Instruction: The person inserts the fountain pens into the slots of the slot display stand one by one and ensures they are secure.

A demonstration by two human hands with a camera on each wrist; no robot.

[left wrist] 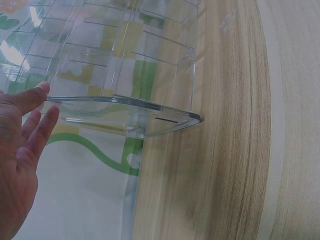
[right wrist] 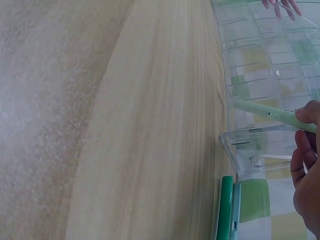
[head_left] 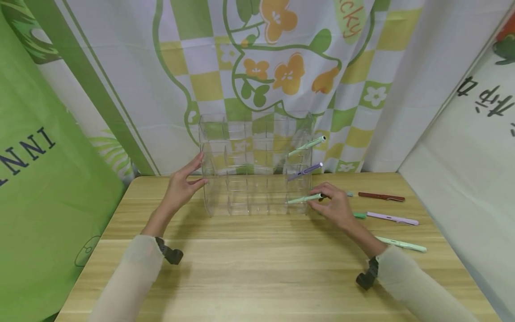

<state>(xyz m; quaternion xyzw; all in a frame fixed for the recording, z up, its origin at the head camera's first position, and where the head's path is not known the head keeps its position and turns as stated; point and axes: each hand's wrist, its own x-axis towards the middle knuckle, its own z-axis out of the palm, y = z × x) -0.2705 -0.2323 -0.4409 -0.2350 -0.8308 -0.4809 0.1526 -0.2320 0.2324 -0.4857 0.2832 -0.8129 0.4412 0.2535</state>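
Note:
A clear plastic compartment rack (head_left: 257,185) stands upright at the back of the table. At its left side my left hand (head_left: 180,188) holds the side edge, thumb toward the front and fingers on the outer side (left wrist: 22,135). My right hand (head_left: 333,206) pinches a light green pen (head_left: 301,199) by its outer end, also seen in the right wrist view (right wrist: 270,113). That pen's other end lies in the bottom right compartment. Above it, a purple pen (head_left: 306,171) and another light green pen (head_left: 307,146) slant out of the right column.
Right of the rack lie a dark red pen (head_left: 381,197), a lilac pen (head_left: 392,218), a pale green pen (head_left: 402,243) and a green pen (right wrist: 226,207), with a pale blue-green one (right wrist: 236,212) beside it. A patterned curtain (head_left: 217,85) hangs behind the rack.

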